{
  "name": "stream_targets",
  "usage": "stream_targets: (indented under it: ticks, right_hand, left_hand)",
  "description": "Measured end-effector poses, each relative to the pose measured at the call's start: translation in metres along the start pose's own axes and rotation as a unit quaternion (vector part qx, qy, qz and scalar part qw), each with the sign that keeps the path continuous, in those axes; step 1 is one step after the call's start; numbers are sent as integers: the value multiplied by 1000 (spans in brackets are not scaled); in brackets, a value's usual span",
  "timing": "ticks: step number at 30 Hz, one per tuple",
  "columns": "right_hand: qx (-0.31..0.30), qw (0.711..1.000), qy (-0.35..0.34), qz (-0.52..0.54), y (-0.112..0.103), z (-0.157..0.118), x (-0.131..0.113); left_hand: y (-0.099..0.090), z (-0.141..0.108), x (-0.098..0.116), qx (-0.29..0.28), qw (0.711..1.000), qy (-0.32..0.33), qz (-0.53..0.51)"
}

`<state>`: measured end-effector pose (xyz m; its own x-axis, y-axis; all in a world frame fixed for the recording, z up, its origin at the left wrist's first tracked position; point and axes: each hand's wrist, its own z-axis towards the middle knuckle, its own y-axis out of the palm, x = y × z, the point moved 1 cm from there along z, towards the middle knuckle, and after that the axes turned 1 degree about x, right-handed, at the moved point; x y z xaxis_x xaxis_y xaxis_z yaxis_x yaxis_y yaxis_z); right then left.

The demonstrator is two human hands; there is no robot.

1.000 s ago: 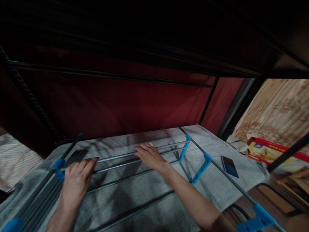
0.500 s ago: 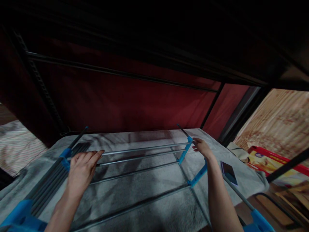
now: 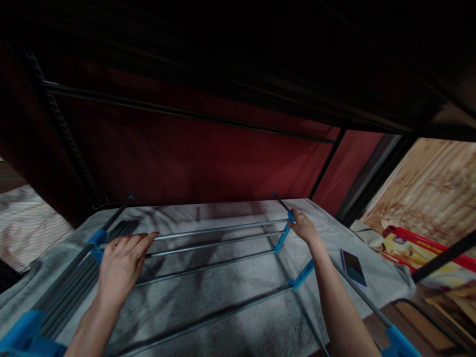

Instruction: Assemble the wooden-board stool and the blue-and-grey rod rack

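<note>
A partly assembled rack of grey metal tubes and blue plastic connectors stands on a grey blanket (image 3: 208, 302). My left hand (image 3: 124, 258) is closed over the left end of the rearmost crosswise tube (image 3: 223, 229), close to the left blue connector (image 3: 97, 242). At that tube's other end, my right hand (image 3: 304, 228) grips the right blue connector (image 3: 290, 217); its fingertips are partly hidden. Lower crosswise tubes run nearer to me, one of them a front tube (image 3: 223, 311). A large blue connector (image 3: 33, 332) is at the lower left.
Several loose grey tubes (image 3: 76, 285) lie side by side on the left. A phone (image 3: 353, 267) rests right of the rack. Beyond the blanket's right edge is a red and yellow box (image 3: 420, 253). Dark metal bars and a red cloth (image 3: 208, 158) enclose the back.
My right hand has moved left and closed around the right connector. The rack's upper part and my left hand have shifted slightly left.
</note>
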<state>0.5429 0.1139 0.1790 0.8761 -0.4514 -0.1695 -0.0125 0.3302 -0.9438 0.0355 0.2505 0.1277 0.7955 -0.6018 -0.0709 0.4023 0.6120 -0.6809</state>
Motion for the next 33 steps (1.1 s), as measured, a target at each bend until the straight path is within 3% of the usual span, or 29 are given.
stream_targets:
  ticks: [10,26,33]
  right_hand:
    - [-48,998,26,-29,-6,-7,-11]
    - [-10,997,14,-70,-7,-10,-18]
    - [-16,992,4,-124,-6,-18,-29]
  left_hand:
    - [-1,-2,-3,7,999,33,14]
    - [1,-6,-7,36,999,36,11]
    - [5,-3,-6,71,995,13,-65]
